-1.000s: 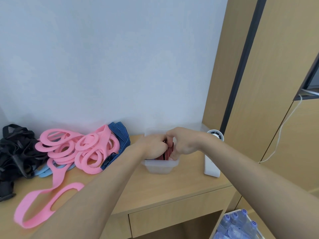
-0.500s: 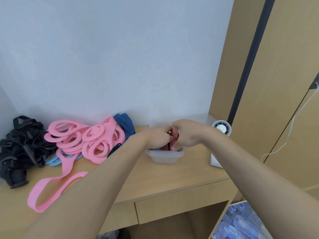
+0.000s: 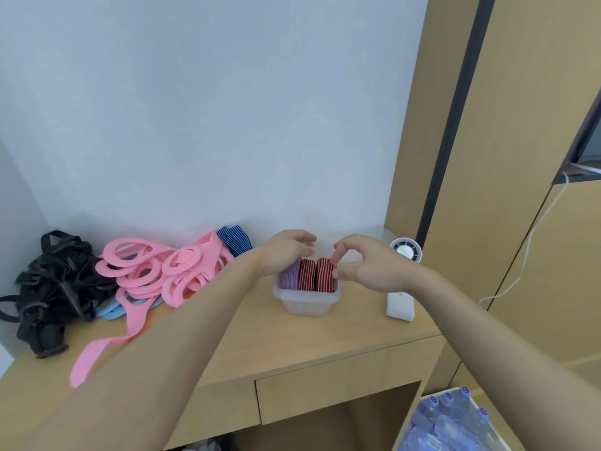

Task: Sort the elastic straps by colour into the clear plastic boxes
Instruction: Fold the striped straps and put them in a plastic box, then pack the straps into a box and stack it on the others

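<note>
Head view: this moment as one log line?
box: three folded striped straps inside | left hand: at box's left edge | right hand: fingertips on rightmost strap | pink straps: on desk

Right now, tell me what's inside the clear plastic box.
In the clear plastic box, three folded striped straps stand side by side: one blue-and-red strap, two red-and-black straps. The left hand and right hand cover its back; what lies there is hidden.
</note>
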A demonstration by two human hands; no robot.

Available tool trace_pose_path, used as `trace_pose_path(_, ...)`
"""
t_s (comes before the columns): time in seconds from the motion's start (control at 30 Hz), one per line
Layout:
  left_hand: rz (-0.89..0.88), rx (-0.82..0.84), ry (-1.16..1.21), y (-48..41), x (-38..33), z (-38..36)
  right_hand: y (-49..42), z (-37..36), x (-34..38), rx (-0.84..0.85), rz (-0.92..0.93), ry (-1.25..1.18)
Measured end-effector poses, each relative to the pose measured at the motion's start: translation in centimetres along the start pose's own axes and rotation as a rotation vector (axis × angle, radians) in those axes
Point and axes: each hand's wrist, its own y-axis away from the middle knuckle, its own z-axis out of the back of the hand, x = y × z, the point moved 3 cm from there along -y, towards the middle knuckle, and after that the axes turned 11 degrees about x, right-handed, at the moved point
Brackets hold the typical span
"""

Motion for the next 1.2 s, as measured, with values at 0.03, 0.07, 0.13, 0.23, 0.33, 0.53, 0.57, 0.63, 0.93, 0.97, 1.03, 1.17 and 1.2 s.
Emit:
trace_pose_path(0.03,-0.022,-0.019,0.013,0.7,0.1,0.3,0.3,0.2,0.2,-0.025,0.012,0.001)
trace_pose_path(0.07,-0.045,-0.036,0.021,1.5,0.2,0.7,0.4,0.4,0.6,-0.048,0.026,-0.003)
trace_pose_path(0.13,-0.081,-0.077,0.02,3.5,0.6,1.5,0.6,0.4,1.5,-0.082,0.054,-0.01)
trace_pose_path(0.23,-0.094,-0.132,0.003,6.8,1.6,2.7,0.4,-0.4,3.7,-0.107,0.104,-0.002)
trace_pose_path(0.33,-0.079,-0.18,0.015,10.0,3.3,4.0,-0.3,-2.1,6.4,-0.104,0.155,0.014)
trace_pose_path(0.53,-0.039,-0.345,-0.057,16.2,6.9,6.1,-1.9,-6.9,11.2,-0.074,0.253,0.102)
trace_pose_path(0.57,-0.031,-0.369,-0.068,17.0,7.7,6.2,-2.4,-7.8,11.7,-0.075,0.264,0.182)
trace_pose_path(0.63,0.0,-0.402,-0.107,18.1,9.3,6.3,-3.7,-9.7,12.5,-0.077,0.262,0.406)
trace_pose_path(0.93,0.217,-0.448,-0.503,15.3,11.3,4.6,-10.5,-14.7,13.0,0.067,0.123,0.805)
trace_pose_path(0.97,0.235,-0.431,-0.535,14.5,11.3,4.2,-11.0,-14.8,12.8,0.1,0.081,0.812)
trace_pose_path(1.03,0.254,-0.402,-0.56,12.8,11.9,4.0,-11.8,-14.9,12.6,0.154,0.0,0.837)
trace_pose_path(1.17,0.238,-0.395,-0.54,11.1,13.3,4.0,-12.4,-14.5,12.0,0.219,-0.074,0.758)
trace_pose_path(1.2,0.219,-0.404,-0.542,10.9,13.4,4.1,-12.4,-14.4,11.9,0.212,-0.07,0.742)
